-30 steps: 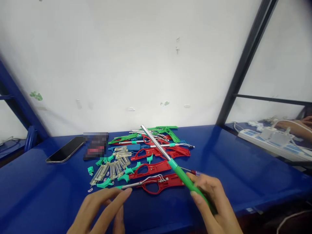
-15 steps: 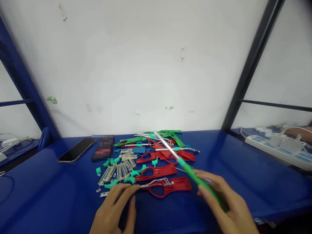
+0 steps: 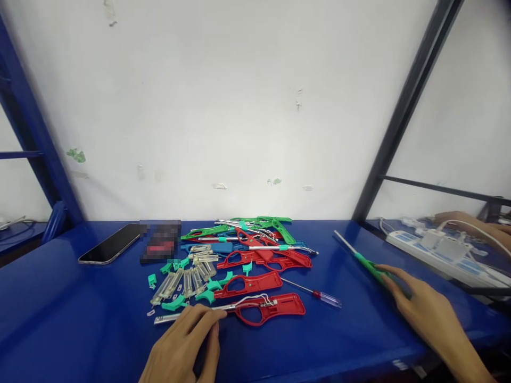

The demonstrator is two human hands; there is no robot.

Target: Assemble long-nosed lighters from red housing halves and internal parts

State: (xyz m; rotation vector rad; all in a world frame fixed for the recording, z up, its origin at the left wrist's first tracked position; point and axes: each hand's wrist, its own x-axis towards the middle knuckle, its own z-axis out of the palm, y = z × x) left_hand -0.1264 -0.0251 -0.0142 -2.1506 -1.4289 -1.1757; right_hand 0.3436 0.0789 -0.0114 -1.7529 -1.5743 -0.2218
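Note:
My right hand [image 3: 419, 303] is closed round a green lighter [image 3: 369, 268] with a silver tube, low over the right side of the blue table. At the front, my left hand [image 3: 186, 340] rests with bent fingers on the silver tube of a red lighter half [image 3: 290, 306], whose white wires show. Just behind lies another red half [image 3: 261, 282]. A screwdriver [image 3: 327, 299] with a clear purple handle lies between my hands. Teal triggers [image 3: 173, 303] and clear tanks [image 3: 187, 282] are spread behind my left hand.
More red, green and blue casings [image 3: 281, 231] lie piled near the wall. A phone [image 3: 112, 243] and a dark, partly blurred object [image 3: 162, 242] are at the left. A white power strip [image 3: 419, 252] stands beyond the right post, near another person's arm [image 3: 471, 223].
My right hand has carried the green lighter to the right and lowered it, uncovering the screwdriver. My left hand stays on the red lighter half's tube. The view has shifted slightly.

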